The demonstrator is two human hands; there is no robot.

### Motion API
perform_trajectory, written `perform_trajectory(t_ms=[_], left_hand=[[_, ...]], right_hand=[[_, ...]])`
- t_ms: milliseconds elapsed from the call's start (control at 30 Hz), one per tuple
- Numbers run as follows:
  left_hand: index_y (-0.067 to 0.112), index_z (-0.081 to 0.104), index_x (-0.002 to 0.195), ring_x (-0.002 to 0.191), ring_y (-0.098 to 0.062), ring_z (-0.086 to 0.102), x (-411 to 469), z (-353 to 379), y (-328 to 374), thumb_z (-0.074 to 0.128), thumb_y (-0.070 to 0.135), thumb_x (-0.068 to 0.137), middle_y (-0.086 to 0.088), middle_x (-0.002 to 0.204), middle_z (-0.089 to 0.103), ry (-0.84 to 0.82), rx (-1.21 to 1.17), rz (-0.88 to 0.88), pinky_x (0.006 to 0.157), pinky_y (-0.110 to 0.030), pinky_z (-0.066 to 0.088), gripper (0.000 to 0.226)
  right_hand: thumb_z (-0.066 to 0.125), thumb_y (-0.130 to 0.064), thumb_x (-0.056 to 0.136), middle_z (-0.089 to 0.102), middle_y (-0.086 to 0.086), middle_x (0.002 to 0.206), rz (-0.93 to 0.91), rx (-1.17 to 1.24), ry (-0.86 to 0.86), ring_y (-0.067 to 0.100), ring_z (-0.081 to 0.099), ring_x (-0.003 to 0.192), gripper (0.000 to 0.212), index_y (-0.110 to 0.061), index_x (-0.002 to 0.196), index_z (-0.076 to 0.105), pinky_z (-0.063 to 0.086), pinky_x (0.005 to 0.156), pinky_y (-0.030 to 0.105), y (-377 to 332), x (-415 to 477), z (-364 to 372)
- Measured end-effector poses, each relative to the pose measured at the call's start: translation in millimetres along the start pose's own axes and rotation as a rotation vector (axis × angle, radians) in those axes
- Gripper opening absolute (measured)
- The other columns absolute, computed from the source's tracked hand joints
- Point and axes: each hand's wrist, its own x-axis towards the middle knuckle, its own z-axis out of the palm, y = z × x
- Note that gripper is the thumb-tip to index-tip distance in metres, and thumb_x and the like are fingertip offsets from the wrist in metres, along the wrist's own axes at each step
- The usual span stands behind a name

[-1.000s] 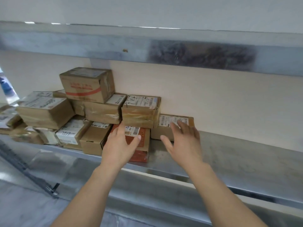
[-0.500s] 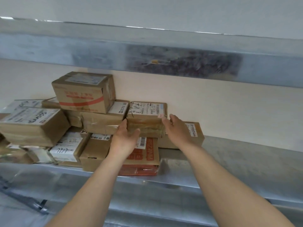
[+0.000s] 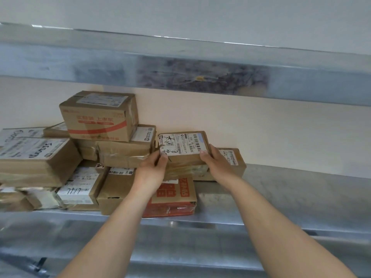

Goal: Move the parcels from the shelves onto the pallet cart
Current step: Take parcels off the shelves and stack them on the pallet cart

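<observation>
Labelled parcel (image 3: pixel 183 146), stacked on the metal shelf (image 3: pixel 291 197), is now clasped between both hands, which half a second ago were only reaching its sides. The left hand (image 3: pixel 151 173) grips its left edge and the right hand (image 3: pixel 217 164) its right edge, thumbs curled onto the top label. A red-printed parcel (image 3: pixel 174 195) lies just beneath it, between the wrists.

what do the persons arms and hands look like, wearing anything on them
Both are bare as far as the frame shows: no sleeve on the left forearm or right forearm. The left hand and right hand are ungloved, with no watch, bracelet or ring visible. The thumbnails look short.
</observation>
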Motion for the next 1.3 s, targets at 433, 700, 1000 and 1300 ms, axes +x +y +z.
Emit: perform_trajectory(t_ms=[433, 700, 1000, 1300], left_hand=[[0.049, 0.044, 0.121, 0.098, 0.024, 0.047, -39, 6, -11, 0.067, 0.017, 0.086, 0.032, 0.114, 0.052, -0.224, -0.161, 0.304, 0.08, 0.003, 0.035, 0.053], [0.062, 0.042, 0.124, 0.126, -0.001, 0.044, -58, 42, -10, 0.067, 0.044, 0.07, 0.015, 0.135, 0.051, -0.425, -0.142, 0.399, 0.11, -0.038, 0.035, 0.062], [0.059, 0.038, 0.133, 0.127, -0.003, 0.045, -88, 80, -2, 0.07, 0.041, 0.072, 0.02, 0.139, 0.045, -0.592, -0.178, 0.438, 0.11, -0.041, 0.036, 0.071], [0.062, 0.038, 0.13, 0.121, -0.004, 0.051, -139, 135, 25, 0.073, 0.034, 0.079, 0.018, 0.137, 0.049, -0.734, -0.174, 0.498, 0.107, -0.037, 0.041, 0.068]], right_hand=[[0.057, -0.012, 0.094, 0.049, -0.024, 0.134, -0.235, 0.092, 0.159, -0.013, 0.046, 0.12, 0.061, -0.037, 0.143, 0.03, 0.038, 0.095, 0.006, 17, -99, -17], [0.058, -0.018, 0.095, 0.051, -0.022, 0.136, -0.178, 0.069, 0.388, -0.008, 0.048, 0.122, 0.065, -0.034, 0.149, 0.024, 0.039, 0.098, 0.01, 44, -167, -30], [0.063, -0.023, 0.092, 0.051, -0.019, 0.137, -0.121, 0.068, 0.591, 0.004, 0.05, 0.124, 0.074, -0.032, 0.152, 0.021, 0.041, 0.107, 0.041, 72, -219, -46], [0.067, -0.014, 0.088, 0.056, -0.022, 0.13, -0.083, 0.173, 0.818, 0.002, 0.054, 0.12, 0.072, -0.045, 0.143, 0.031, 0.043, 0.107, 0.036, 102, -288, -77]])
